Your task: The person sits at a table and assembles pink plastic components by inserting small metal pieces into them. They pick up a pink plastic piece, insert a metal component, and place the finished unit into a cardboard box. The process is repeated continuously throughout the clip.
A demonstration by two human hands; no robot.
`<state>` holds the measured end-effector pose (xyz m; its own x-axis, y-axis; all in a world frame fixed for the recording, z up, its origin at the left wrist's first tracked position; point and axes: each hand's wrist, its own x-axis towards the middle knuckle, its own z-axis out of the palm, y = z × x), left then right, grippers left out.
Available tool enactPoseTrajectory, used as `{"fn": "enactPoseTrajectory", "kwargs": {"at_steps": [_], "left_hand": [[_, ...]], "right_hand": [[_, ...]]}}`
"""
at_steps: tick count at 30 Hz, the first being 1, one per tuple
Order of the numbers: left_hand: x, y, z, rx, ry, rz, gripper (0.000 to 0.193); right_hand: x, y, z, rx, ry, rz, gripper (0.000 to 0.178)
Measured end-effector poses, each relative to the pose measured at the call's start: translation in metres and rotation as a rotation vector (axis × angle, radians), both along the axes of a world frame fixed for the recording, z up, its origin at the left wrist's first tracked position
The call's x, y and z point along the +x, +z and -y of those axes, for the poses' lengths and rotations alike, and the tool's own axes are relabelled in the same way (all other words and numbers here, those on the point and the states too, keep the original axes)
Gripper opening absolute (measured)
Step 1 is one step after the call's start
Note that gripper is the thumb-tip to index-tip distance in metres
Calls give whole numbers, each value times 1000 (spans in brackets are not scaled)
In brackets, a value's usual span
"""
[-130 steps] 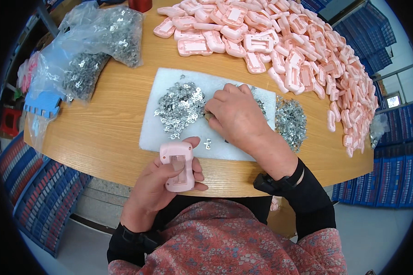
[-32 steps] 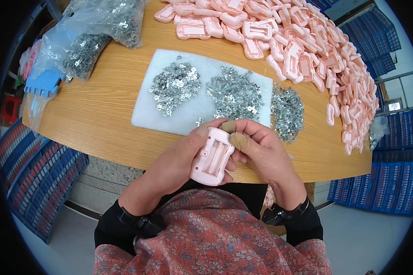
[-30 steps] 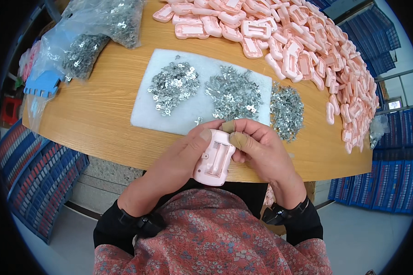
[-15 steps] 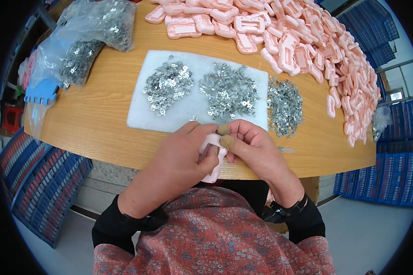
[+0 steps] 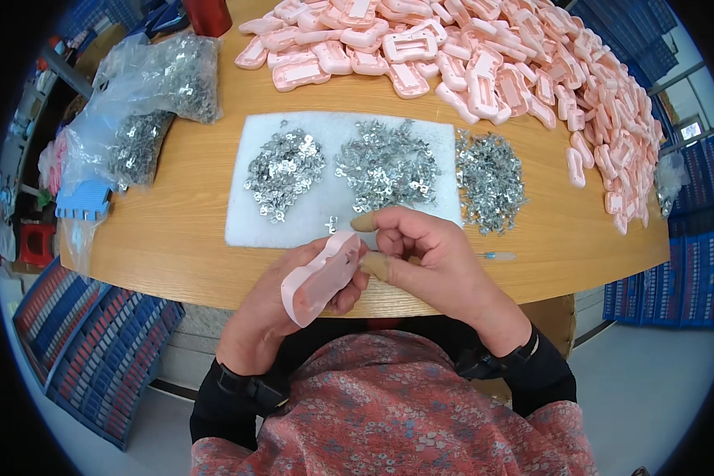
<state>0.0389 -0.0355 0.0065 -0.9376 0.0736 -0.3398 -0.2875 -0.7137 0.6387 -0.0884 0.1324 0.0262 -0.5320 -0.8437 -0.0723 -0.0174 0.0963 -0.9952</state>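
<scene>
A pale pink plastic shell (image 5: 324, 279) with a wavy outline rests in my left hand (image 5: 255, 308), whose fingers wrap round it from beneath. It is tilted, with its hollow side turned toward the right. A small dark spot shows inside its upper end; what it is I cannot make out. Close beside that end is my right hand (image 5: 432, 266), tan covers on its thumb and index finger. Those two fingers stand apart with nothing visible between them, and the thumb tip is at the shell's edge. Just beyond the shell, a small silver metal clip (image 5: 332, 224) lies on the white foam sheet (image 5: 242, 182).
Two heaps of metal clips (image 5: 285, 174) lie on the foam, and another metal pile (image 5: 490, 182) sits right of it. Many pink shells (image 5: 484, 79) cover the far right. Bagged metal parts (image 5: 139, 143) stand at left. A blue-tipped tool (image 5: 498, 255) lies near the right hand.
My left hand has turned the shell over so its hollow side faces right, and moved it left. My right hand's thumb and index finger have spread apart.
</scene>
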Motion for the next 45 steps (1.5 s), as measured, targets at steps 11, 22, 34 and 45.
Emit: {"fn": "enactPoseTrajectory", "kwargs": {"at_steps": [11,22,34,45], "left_hand": [[-2,-13,-1,100,-90,-16,42],[-7,-21,-10,374,-171,-135,38],[-7,-15,-34,361,-288,-55,40],[-2,-12,-56,360,-274,-153,41]], "right_hand": [[-6,4,0,81,-5,-39,12],[-1,14,-22,65,-83,-13,17],[7,20,-53,78,-43,103,16],[27,19,-92,-79,-233,-26,29]]}}
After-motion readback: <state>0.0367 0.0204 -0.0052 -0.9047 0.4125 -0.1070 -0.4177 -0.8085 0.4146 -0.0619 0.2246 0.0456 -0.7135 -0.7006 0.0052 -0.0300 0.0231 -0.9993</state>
